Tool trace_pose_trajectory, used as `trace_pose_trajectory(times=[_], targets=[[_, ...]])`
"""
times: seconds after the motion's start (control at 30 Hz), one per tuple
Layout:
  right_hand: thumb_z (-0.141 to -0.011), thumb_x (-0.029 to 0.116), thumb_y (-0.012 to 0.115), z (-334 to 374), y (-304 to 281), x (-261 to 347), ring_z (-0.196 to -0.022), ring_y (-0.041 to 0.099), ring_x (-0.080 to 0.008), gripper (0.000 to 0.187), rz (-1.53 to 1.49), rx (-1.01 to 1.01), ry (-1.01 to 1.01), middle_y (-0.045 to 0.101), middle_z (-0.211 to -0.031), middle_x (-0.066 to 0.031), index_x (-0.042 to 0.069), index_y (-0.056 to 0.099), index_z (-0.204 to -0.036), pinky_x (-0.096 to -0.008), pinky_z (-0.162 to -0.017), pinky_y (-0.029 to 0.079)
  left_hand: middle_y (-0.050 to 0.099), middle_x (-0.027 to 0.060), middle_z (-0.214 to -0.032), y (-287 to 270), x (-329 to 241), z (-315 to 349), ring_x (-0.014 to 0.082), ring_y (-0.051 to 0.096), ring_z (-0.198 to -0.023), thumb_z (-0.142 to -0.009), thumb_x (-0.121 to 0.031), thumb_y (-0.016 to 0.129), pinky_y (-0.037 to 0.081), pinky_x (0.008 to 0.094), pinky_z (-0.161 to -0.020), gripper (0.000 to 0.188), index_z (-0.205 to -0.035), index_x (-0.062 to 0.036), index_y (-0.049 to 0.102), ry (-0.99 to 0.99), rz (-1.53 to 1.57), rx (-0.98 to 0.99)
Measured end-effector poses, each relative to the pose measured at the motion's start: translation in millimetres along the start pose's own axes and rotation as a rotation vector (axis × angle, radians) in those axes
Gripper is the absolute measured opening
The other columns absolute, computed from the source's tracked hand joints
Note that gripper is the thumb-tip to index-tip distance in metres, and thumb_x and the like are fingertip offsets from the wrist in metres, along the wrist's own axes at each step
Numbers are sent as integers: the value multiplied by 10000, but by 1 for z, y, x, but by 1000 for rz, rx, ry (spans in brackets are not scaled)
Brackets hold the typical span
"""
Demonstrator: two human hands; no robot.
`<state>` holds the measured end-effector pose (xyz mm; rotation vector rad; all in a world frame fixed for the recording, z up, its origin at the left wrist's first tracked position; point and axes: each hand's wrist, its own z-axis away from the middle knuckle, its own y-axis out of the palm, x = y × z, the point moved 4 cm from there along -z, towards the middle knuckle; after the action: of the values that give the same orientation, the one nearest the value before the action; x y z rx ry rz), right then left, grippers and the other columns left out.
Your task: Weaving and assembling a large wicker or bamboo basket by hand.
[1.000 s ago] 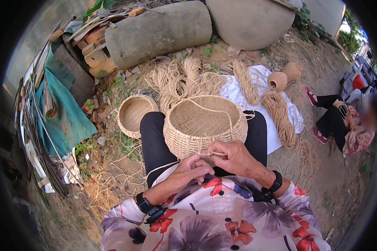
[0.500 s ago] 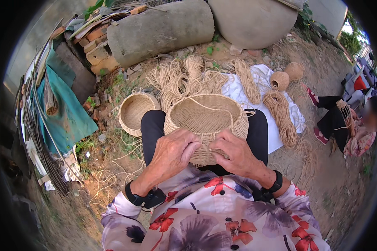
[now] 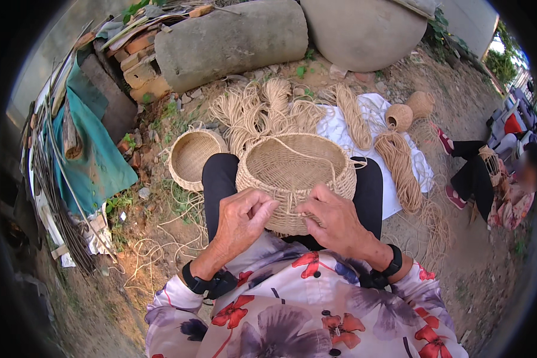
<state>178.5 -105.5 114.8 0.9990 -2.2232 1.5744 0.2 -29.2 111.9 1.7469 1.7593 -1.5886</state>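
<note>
A large round woven basket (image 3: 304,218) rests on my lap between my knees, its opening tilted toward the far side. A loose strand of cord (image 3: 301,154) arches across its mouth. At the near wall's left part, my left hand (image 3: 243,218) has its thumb pressed to curled fingers; whatever is in that pinch is hidden. My right hand (image 3: 335,222) is closed at the wall's right part, pinching a thin cord (image 3: 298,213) that runs along the weave. Both hands stay close to the basket, a small gap between them.
A smaller woven basket (image 3: 194,158) sits left of my knee. Cord bundles (image 3: 244,113) lie beyond, some on a white cloth (image 3: 420,164) with small round woven pots (image 3: 398,117). A concrete cylinder (image 3: 232,45) and green tarp (image 3: 86,143) stand farther off. A person (image 3: 489,179) sits at right.
My left hand has drawn slightly down and left, off the basket's front. The right hand stays at the wall. The whole view has shifted slightly.
</note>
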Motion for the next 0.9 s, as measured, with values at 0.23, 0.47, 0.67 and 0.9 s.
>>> trace_pose_trajectory(times=[0.23,0.47,0.67,0.9], targets=[[-722,15,634,-7,4,-3,-744,584,-267,179,-85,126,77,506,-872,-95,43,633,-899,-368,-649,465,619,33,-786,32,25,52,91,518,-604,-952,-145,588,435,228,-558,291,-1229,-56,599,-589,736,379],[-723,19,621,-8,5,0,-747,587,-273,175,-100,177,86,520,-885,-100,44,633,-896,-370,-647,464,639,45,-879,56,14,56,60,501,-626,-962,-260,605,449,212,-583,440,-1330,-56,477,-629,966,514],[-717,7,612,-4,5,-8,-784,581,-280,230,-124,130,40,515,-889,-106,49,616,-943,-368,-677,460,604,63,-796,32,8,48,140,534,-631,-937,-211,620,439,281,-569,190,-930,-22,644,-391,417,418],[-704,-27,601,-1,-2,-7,-830,559,-296,339,-153,35,-25,496,-886,-117,52,564,-1032,-367,-717,452,560,105,-741,-5,-24,-4,269,572,-669,-841,-130,689,452,354,-599,128,-857,-6,662,189,-128,52]])
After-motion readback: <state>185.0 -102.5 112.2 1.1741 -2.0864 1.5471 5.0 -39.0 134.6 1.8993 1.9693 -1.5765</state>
